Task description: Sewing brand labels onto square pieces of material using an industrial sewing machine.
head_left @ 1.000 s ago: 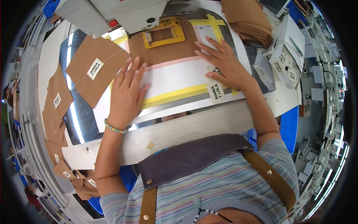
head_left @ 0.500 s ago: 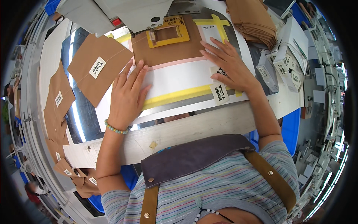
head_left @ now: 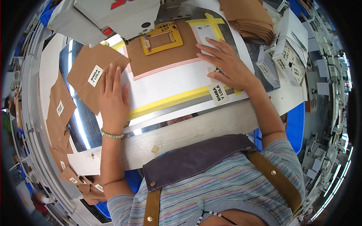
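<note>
My left hand lies with its fingers stretched out over the right edge of a brown panel that bears a white label. A thread runs from this panel toward the sewing machine. My right hand rests with spread fingers on the right part of a white template sheet. Loose white labels lie beneath and beside its thumb. Another brown piece sits on the template inside a pink border. On top of it is a yellow frame, close to the machine's needle area.
Linked brown pieces with labels hang along the table's left side. A stack of brown pieces stands at the far right, near a white box with more labels. A blue bin is below the table's right edge.
My left hand has moved left, off the template's front edge and onto the labelled brown panel. My right hand stays in much the same place on the template. The view has shifted slightly.
</note>
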`<action>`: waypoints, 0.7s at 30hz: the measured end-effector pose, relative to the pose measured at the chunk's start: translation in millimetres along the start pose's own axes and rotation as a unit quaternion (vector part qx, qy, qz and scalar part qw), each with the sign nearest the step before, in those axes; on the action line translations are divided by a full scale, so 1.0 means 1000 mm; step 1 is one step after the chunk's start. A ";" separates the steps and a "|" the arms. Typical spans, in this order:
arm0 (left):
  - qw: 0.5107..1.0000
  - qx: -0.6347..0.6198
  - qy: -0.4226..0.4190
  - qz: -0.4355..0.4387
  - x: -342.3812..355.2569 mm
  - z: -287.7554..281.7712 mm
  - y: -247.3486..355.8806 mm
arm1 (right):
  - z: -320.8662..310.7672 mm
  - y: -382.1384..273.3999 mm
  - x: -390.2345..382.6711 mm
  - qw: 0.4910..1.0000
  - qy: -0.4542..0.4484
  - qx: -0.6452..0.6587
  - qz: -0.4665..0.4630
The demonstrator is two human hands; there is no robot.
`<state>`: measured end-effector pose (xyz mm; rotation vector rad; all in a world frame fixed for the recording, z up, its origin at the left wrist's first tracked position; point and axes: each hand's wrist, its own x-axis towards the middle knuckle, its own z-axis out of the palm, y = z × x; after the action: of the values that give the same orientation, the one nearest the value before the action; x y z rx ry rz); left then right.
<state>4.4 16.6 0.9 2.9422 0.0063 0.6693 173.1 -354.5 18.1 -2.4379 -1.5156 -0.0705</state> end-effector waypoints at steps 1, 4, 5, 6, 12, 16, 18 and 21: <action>1.000 0.000 0.001 0.002 -0.002 0.000 -0.009 | 0.000 0.000 0.000 1.000 0.002 0.005 0.000; 0.995 0.042 -0.092 0.005 -0.005 -0.008 -0.027 | 0.001 0.000 -0.003 1.000 0.006 0.008 0.004; 0.995 0.040 -0.092 0.009 -0.007 -0.012 -0.030 | 0.001 0.000 -0.004 1.000 0.006 0.007 0.005; 0.993 0.051 -0.106 0.015 -0.009 -0.014 -0.034 | 0.000 0.003 -0.006 1.000 0.005 0.006 0.012; 0.992 0.043 -0.117 0.034 -0.020 -0.029 -0.051 | -0.032 0.040 -0.020 0.988 0.147 -0.043 0.033; 0.987 -0.021 -0.152 0.038 -0.021 -0.041 -0.073 | -0.086 0.019 -0.046 0.980 0.174 0.002 0.101; 0.985 -0.038 -0.168 0.034 -0.022 -0.046 -0.079 | -0.087 0.016 -0.055 0.986 0.137 0.017 0.095; 0.979 -0.041 -0.188 -0.063 -0.024 -0.049 -0.078 | -0.069 0.000 -0.064 0.993 0.056 -0.002 0.105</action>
<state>-36.4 99.2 24.6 2.9070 0.1241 0.0885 151.1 -427.6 73.3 -2.5348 -1.2070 -0.1658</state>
